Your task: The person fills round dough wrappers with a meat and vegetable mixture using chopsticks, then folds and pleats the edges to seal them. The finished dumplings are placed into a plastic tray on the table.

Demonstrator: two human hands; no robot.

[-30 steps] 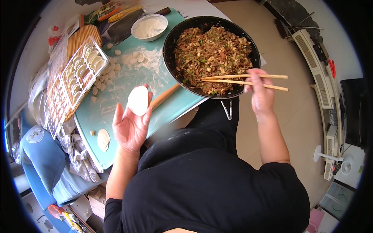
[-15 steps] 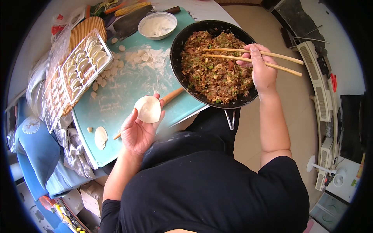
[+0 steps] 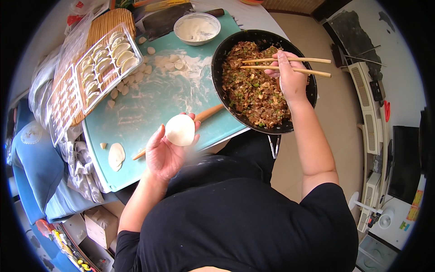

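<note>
On the upturned fingers of my left hand (image 3: 164, 158) rests a round dumpling wrapper (image 3: 180, 130), flat and pale. My right hand (image 3: 290, 78) grips a pair of wooden chopsticks (image 3: 301, 70), their tips in the filling at the pan's left part. The chopped meat and vegetable filling (image 3: 256, 93) lies in a black pan (image 3: 219, 86). Under and behind my left hand, a wooden rolling pin (image 3: 210, 112) lies across the green board (image 3: 149, 106). More wrappers (image 3: 116, 156) are stacked at the board's near left.
A plastic tray of dumplings (image 3: 105, 61) sits on a woven bamboo mat (image 3: 111, 22) at the left. Small dough pieces (image 3: 131, 80) lie near it on the floured board. A metal bowl of flour (image 3: 197, 29) and a cleaver (image 3: 165, 20) are at the back.
The chopsticks and my right hand have shifted slightly left and up relative to the pan. My left hand still holds the wrapper. The whole view has shifted a little.
</note>
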